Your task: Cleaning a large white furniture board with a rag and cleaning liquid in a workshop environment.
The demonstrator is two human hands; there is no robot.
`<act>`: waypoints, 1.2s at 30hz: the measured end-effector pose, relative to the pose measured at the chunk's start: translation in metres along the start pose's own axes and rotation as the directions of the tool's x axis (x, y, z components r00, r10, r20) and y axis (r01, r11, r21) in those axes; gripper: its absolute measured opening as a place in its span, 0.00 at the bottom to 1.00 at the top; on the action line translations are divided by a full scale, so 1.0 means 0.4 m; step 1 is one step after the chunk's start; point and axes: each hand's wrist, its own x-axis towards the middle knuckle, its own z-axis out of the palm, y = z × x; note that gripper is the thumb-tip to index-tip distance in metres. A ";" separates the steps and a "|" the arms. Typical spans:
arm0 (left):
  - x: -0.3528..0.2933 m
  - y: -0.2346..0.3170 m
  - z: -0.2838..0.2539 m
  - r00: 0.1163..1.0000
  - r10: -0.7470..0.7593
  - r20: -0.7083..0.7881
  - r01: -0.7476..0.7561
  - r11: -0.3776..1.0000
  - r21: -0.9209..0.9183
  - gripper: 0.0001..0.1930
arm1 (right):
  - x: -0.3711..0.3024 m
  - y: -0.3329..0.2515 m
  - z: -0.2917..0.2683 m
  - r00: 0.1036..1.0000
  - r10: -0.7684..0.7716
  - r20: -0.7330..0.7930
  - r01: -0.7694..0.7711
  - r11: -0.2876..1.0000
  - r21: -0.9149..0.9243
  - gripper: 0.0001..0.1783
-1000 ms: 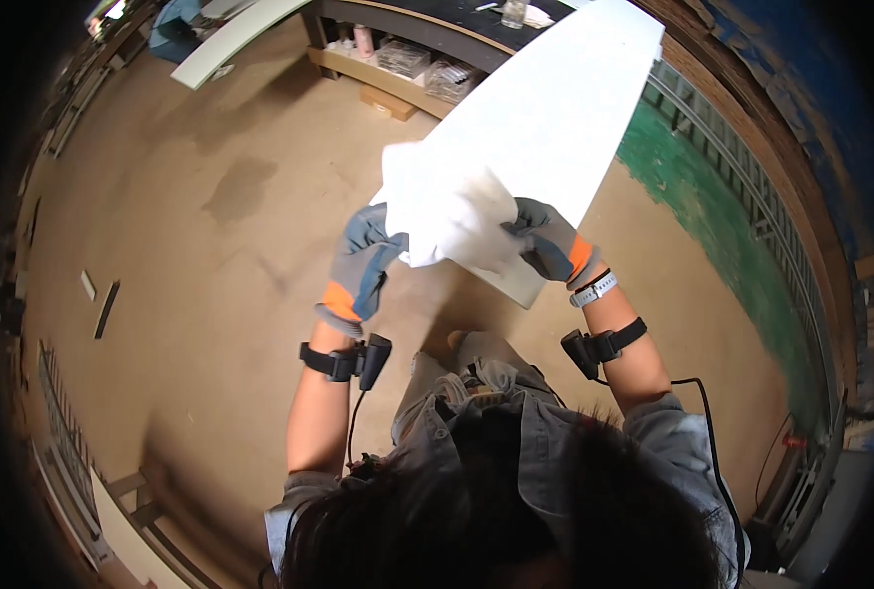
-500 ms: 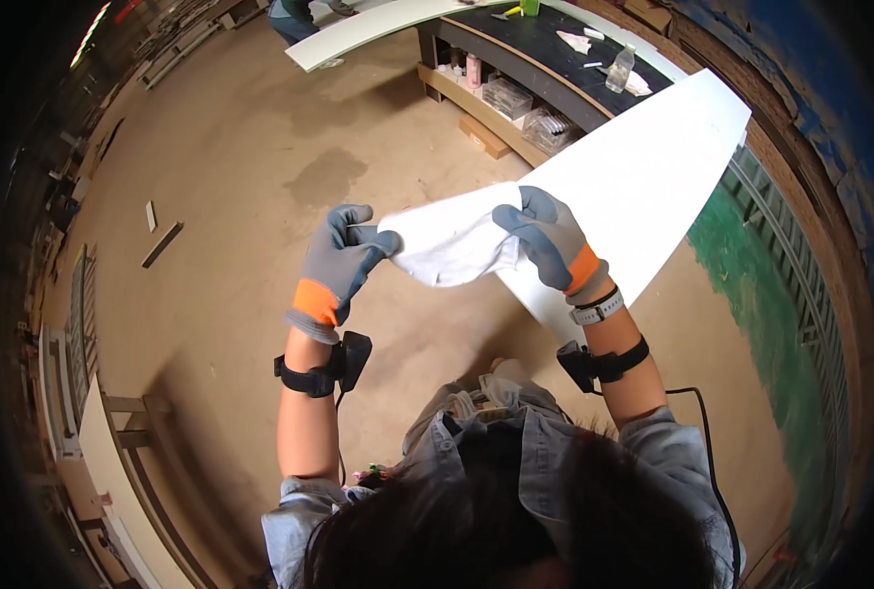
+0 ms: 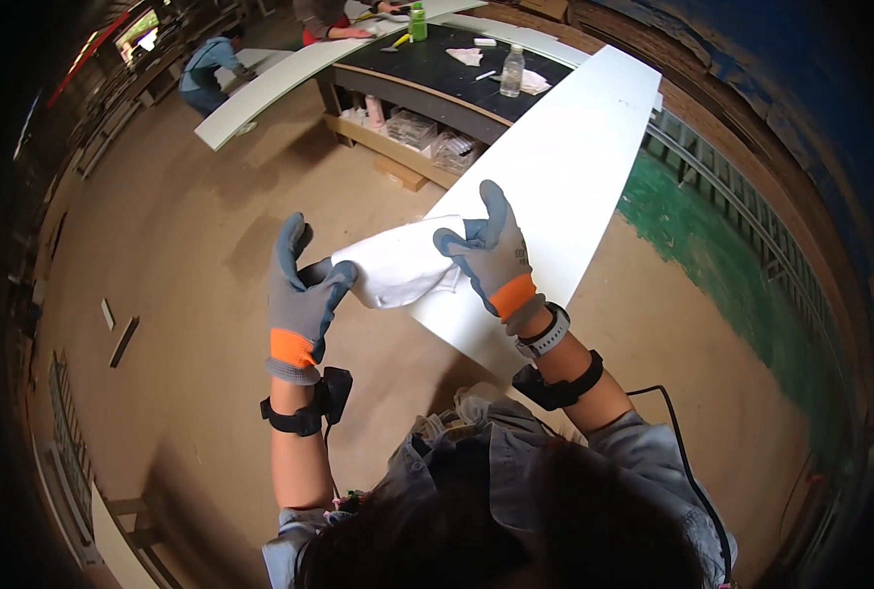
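A folded white cloth (image 3: 397, 263) is stretched between my two gloved hands, held in the air before me. My left hand (image 3: 301, 294), in a grey and blue glove with an orange cuff band, grips its left end with the thumb in front; the index finger points up, off the cloth. At the right end, my right hand (image 3: 496, 257), gloved alike, pinches the cloth with its thumb, one finger raised. Just beyond the cloth and to its right lies a long white panel (image 3: 574, 147), reaching from near my body toward the workbench.
A black-topped workbench (image 3: 456, 74) bears a clear bottle (image 3: 512, 73), a green bottle (image 3: 418, 24) and crumpled white cloths. Another white panel (image 3: 260, 101) juts out leftward. Two co-workers are at the back, one bending (image 3: 207, 79). Metal railings (image 3: 721, 167) line the right side.
My view has swung leftward and up, bringing the co-workers further in. My index fingers have lifted off the cloth, which stays between my hands.
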 end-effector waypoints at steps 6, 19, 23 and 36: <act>0.037 0.013 0.040 0.995 0.054 0.084 -0.061 0.995 0.079 0.29 | 0.023 -0.046 -0.078 0.953 -0.247 0.174 0.301 0.822 -0.484 0.26; 0.035 0.115 0.009 0.856 0.512 0.072 -0.456 0.681 0.573 0.14 | 0.059 -0.107 -0.040 0.933 -0.250 0.258 0.293 0.946 -0.142 0.16; 0.042 0.088 -0.017 0.976 0.215 -0.031 -0.191 0.918 0.348 0.18 | 0.059 -0.147 -0.004 0.955 -0.145 0.258 0.229 0.915 -0.332 0.17; -0.036 0.170 -0.077 0.920 0.343 -0.188 -0.242 0.876 0.416 0.25 | 0.042 -0.185 0.063 0.849 -0.299 0.435 0.475 0.793 -0.381 0.20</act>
